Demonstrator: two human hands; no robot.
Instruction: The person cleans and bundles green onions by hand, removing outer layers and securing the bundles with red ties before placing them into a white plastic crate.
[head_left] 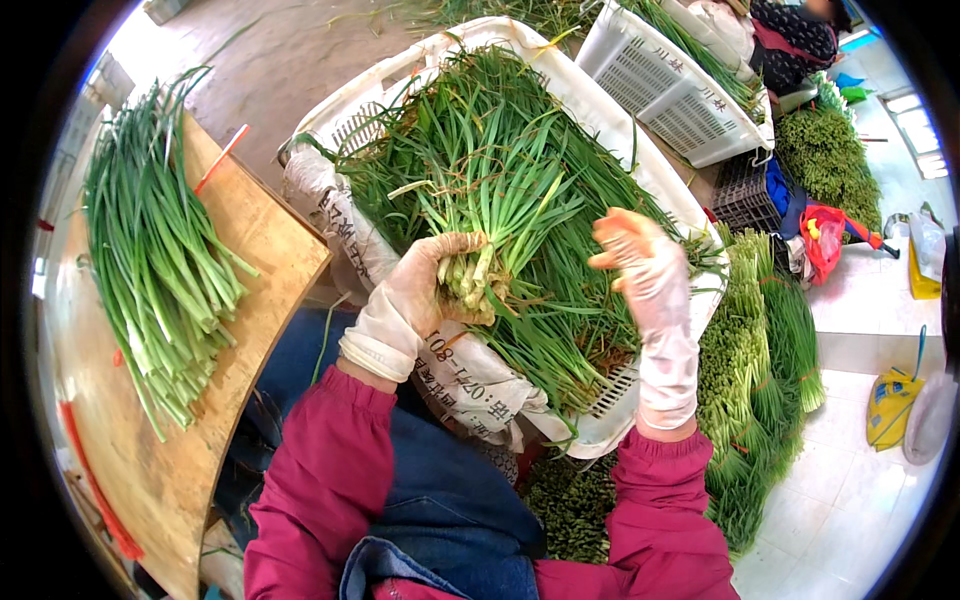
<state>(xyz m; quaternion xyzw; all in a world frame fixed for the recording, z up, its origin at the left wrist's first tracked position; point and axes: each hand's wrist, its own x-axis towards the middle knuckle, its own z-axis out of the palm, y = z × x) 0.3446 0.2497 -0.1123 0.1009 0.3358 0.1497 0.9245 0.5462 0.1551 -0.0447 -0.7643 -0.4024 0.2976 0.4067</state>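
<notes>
In my left hand point(400, 300), which wears a thin whitish glove, is a small bunch of green chives point(520, 220). My thumb and fingers wrap round its pale root ends, and the leaves fan out away from me. To the right of the bunch, my gloved right hand point(648, 290) is raised, its fingers loosely bent and apart, with nothing seen in them. Both hands are over a white plastic crate point(585, 90) heaped with loose chives point(410, 130). Some dry brown leaves lie among the green. Printed plastic sheeting point(480, 395) covers the crate's near edge.
On a wooden board point(275, 255) at the left lies a bundle of long chives point(160, 240), with a red strip point(222, 160) beside it. Tied green bundles point(760, 370) are stacked on the right. Beyond are another white crate point(670, 90) and a seated person point(790, 45).
</notes>
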